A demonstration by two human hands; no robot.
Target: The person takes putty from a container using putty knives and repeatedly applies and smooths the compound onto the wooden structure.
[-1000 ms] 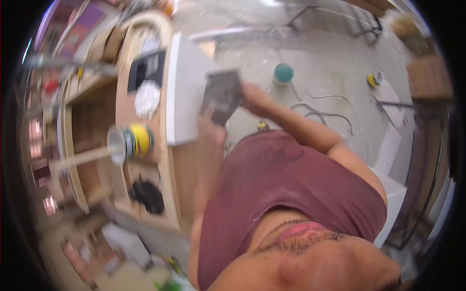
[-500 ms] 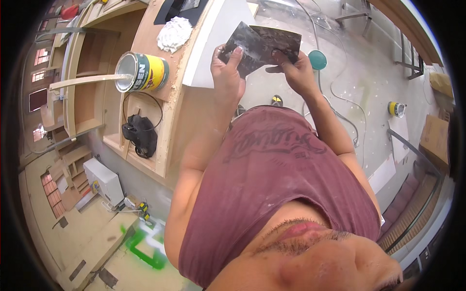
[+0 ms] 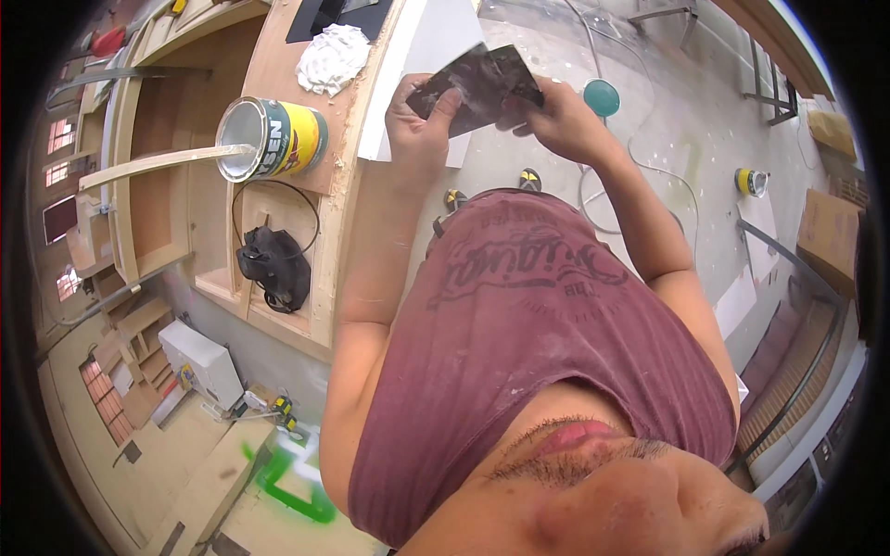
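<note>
My left hand grips a thin dark rectangular sheet, its thumb pressed on the face, which bears whitish smears. My right hand is closed on a second dark sheet, whose edge meets the first one. Both are held up in front of my body, over the edge of a white panel. Whether they are sandpaper or flexible scrapers I cannot tell. Some fingers are hidden behind the sheets.
On the wooden bench to the left are a crumpled white cloth, an open paint can with a wooden stick across it, and a black bag-like item. Hoses and a teal round object lie on the floor at right.
Both hands have shifted slightly left. The right sheet has turned and slid inward, so the two sheets now overlap more and stand less spread.
</note>
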